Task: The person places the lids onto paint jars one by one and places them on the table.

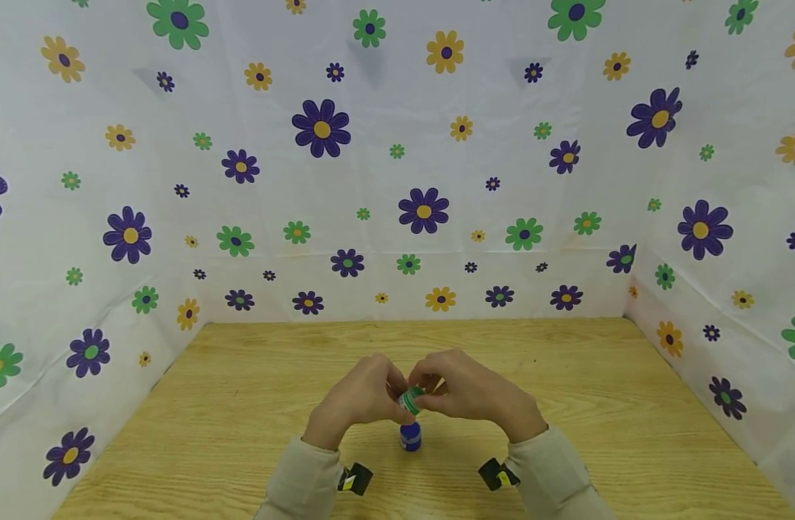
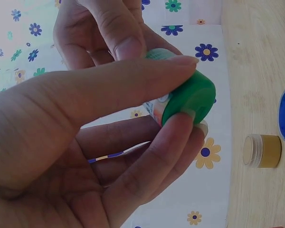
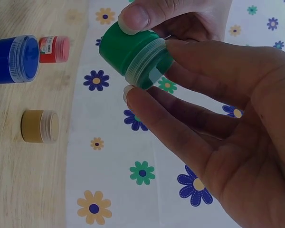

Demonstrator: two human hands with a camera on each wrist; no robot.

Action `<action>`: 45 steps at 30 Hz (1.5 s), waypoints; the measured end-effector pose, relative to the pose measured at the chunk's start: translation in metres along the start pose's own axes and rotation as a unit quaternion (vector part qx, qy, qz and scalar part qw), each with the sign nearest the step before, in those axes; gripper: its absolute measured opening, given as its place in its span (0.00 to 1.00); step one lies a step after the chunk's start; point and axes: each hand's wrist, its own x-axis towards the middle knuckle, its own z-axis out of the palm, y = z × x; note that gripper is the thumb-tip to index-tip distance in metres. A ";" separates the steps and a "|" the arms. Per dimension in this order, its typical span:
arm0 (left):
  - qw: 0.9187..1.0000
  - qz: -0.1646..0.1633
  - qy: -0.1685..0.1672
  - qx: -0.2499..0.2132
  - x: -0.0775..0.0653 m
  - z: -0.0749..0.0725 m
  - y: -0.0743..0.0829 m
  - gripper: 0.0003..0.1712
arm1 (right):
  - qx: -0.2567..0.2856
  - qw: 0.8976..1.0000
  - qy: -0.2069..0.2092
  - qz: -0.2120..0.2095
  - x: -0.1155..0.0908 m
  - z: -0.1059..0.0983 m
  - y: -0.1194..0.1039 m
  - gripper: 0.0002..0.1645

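Observation:
Over the table, both hands meet at a small green paint jar (image 1: 410, 400) with a clear ridged lid (image 3: 143, 64). My left hand (image 1: 361, 393) grips the jar's green body (image 2: 192, 99) between thumb and fingers, holding it tilted. My right hand (image 1: 468, 390) pinches the lid end, thumb on one side and a fingertip on the other, as the right wrist view shows. The lid sits on the jar. Below the hands, a blue paint jar (image 1: 410, 437) stands on the table.
An ochre jar (image 3: 40, 127) and a red jar (image 3: 54, 49) stand near the blue jar on the wooden table (image 1: 241, 433). A white flower-printed cloth (image 1: 384, 180) rises around the table's back and sides.

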 end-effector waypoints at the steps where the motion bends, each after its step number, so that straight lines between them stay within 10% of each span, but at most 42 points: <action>1: 1.000 0.000 0.000 -0.001 0.000 0.000 0.000 0.11 | -0.003 1.000 0.000 0.000 0.000 0.000 0.000 0.09; 45: 1.000 0.006 -0.003 0.005 0.000 -0.002 -0.002 0.09 | 0.010 1.000 0.000 -0.011 0.001 0.002 0.000 0.11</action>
